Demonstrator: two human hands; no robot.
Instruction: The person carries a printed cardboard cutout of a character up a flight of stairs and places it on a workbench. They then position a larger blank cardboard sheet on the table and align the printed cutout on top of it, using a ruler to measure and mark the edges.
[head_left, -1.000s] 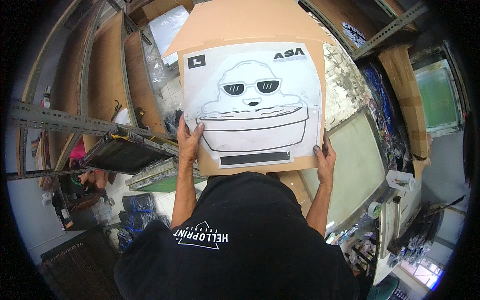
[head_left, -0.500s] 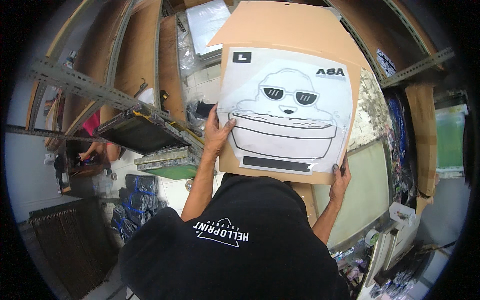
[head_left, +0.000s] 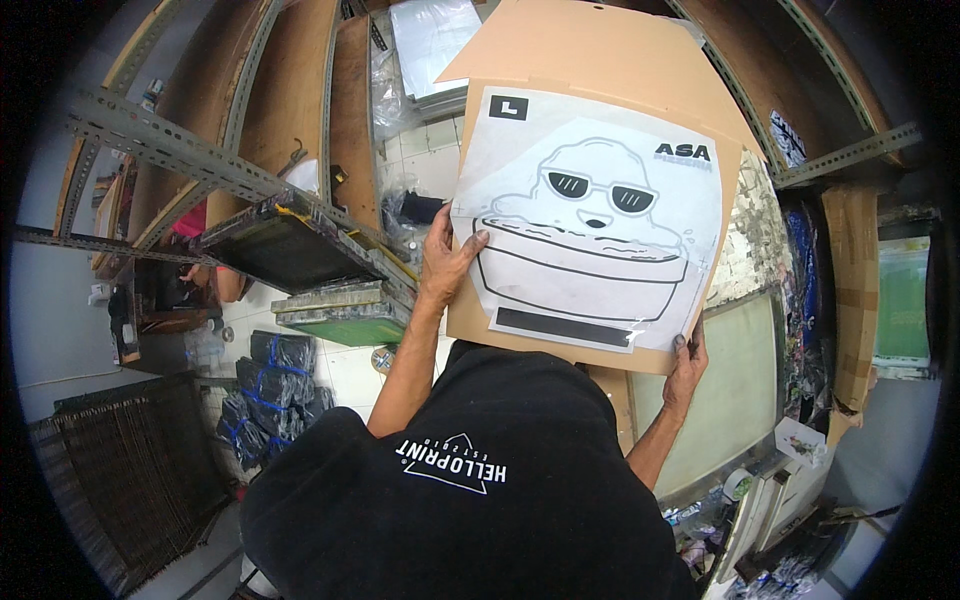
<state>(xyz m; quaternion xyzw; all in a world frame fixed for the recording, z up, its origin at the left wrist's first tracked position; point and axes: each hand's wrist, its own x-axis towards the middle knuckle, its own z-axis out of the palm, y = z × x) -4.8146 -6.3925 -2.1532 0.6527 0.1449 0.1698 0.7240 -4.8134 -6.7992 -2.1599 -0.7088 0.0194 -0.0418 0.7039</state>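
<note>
A brown cardboard folder (head_left: pixel 580 40) is held up in front of my chest, tilted a little. On its face lies a white sheet (head_left: pixel 590 290) with a line drawing of a bowl and a blob wearing sunglasses, plus a black strip along its lower part. My left hand (head_left: pixel 450 255) grips the left edge, thumb on the sheet and fingers behind the folder. My right hand (head_left: pixel 687 362) pinches the lower right corner, its thumb on the front. The fingers behind the folder are mostly hidden.
Metal-and-wood shelving (head_left: pixel 280 90) stands at left and far right. Framed screens (head_left: pixel 290 250) lean beside my left arm. Black bundles in plastic (head_left: pixel 275 385) lie on the floor. To my right is a large pale framed screen (head_left: pixel 735 400). Another person's hand (head_left: pixel 190 272) shows at far left.
The folder has shifted slightly right in the view, tilting a little clockwise, with both hands still on it. The other person's arm at far left has moved.
</note>
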